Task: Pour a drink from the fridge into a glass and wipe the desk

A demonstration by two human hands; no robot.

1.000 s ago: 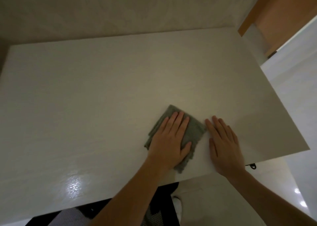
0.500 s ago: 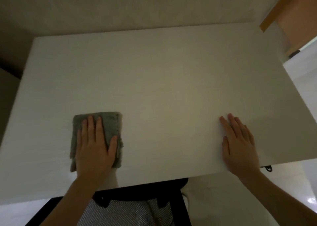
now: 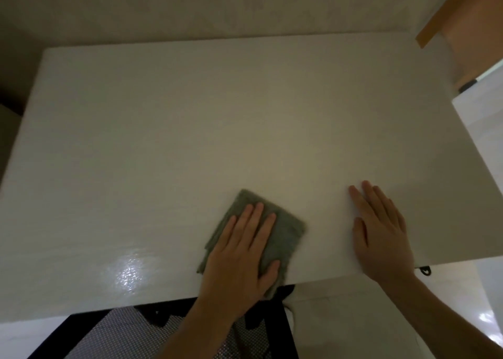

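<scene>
Near the front edge of the desk, a little right of its middle, the left hand lies flat on a grey-green cloth, fingers straight and spread, thumb out along the cloth's right side, pressing it to the surface rather than gripping it. The cloth sits skewed, one corner pointing toward the far edge, its near end hanging slightly over the front edge. Half a second ago the same hand and cloth were close to the desk's front left corner, the cloth squared to the edge; they have since swept rightward to about where they were a second ago. The right hand rests palm down on the bare desk near the front right corner, fingers straight and together, holding nothing; it has kept that place through all three frames, and it now lies near the cloth but apart from it. Left of the cloth, by the front edge, a bright patch of glare shows on the desk. Below the front edge a black mesh chair is visible.
</scene>
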